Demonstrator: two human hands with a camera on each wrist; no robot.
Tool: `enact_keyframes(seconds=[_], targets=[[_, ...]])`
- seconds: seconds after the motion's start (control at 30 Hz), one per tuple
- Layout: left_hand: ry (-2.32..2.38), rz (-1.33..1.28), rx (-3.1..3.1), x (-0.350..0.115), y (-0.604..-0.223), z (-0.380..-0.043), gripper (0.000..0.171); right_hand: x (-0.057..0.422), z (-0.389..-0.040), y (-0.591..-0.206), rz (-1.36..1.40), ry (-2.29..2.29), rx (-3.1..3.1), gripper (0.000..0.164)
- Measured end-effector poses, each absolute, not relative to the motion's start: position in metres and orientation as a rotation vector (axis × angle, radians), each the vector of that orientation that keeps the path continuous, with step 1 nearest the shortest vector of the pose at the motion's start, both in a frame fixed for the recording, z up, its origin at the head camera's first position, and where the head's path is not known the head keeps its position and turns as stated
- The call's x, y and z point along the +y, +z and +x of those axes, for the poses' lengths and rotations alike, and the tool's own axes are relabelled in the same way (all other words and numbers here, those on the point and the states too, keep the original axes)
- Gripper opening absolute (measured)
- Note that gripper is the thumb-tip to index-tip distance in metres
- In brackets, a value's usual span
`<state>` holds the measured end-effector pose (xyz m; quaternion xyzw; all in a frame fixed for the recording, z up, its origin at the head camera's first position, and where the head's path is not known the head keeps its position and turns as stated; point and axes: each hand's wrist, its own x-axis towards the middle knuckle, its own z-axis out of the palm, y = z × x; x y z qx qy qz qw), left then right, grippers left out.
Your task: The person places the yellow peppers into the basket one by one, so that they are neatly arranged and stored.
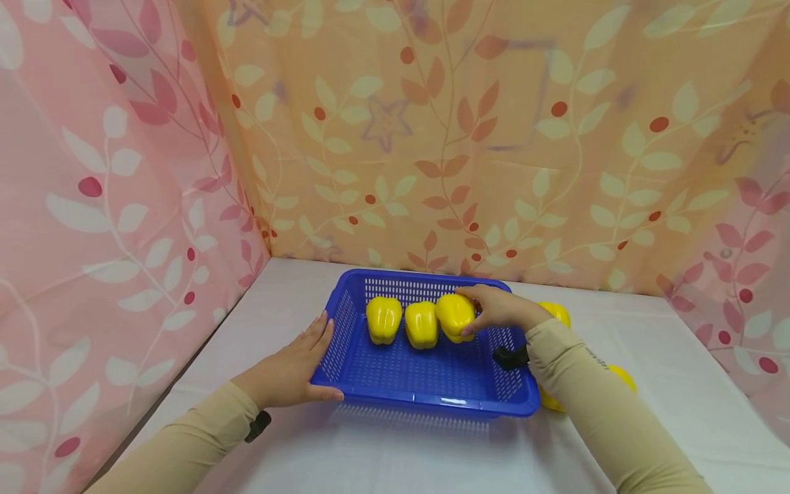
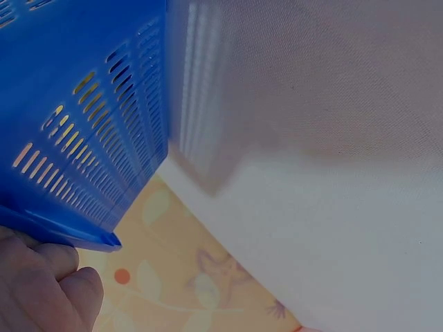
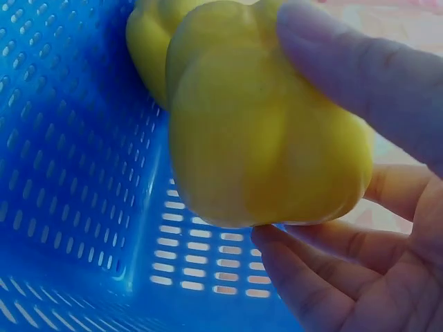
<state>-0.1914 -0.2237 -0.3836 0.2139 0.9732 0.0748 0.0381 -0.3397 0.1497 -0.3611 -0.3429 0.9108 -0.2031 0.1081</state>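
Three yellow bell peppers are in a blue plastic basket. My right hand grips the rightmost bell pepper, thumb on one side and fingers on the other. Up close in the right wrist view, that pepper hangs over the slotted basket floor, with another bell pepper behind it. To its left stand the middle bell pepper and the left bell pepper. My left hand rests against the basket's left side, fingers extended along the rim and thumb by the front corner.
More yellow bell peppers lie right of the basket, partly hidden by my right arm: one at the back, another farther right. White cloth covers the table. Patterned curtains enclose the back and sides.
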Motion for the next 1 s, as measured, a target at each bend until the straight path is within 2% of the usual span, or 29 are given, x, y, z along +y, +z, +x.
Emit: enact_keyframes(seconds=[0.37, 0.77, 1.0], targets=[[0.236, 0.654, 2.987, -0.224, -0.384, -0.192, 0.117, 0.146, -0.344, -0.371, -1.021, -0.594, 2.68, 0.09], [0.243, 0.634, 2.972, -0.222, -0.381, -0.19, 0.117, 0.138, -0.346, -0.376, -0.85, -0.575, 2.621, 0.088], [0.237, 0.601, 2.955, -0.221, -0.38, -0.19, 0.116, 0.137, -0.346, -0.38, -0.861, -0.52, 2.632, 0.087]])
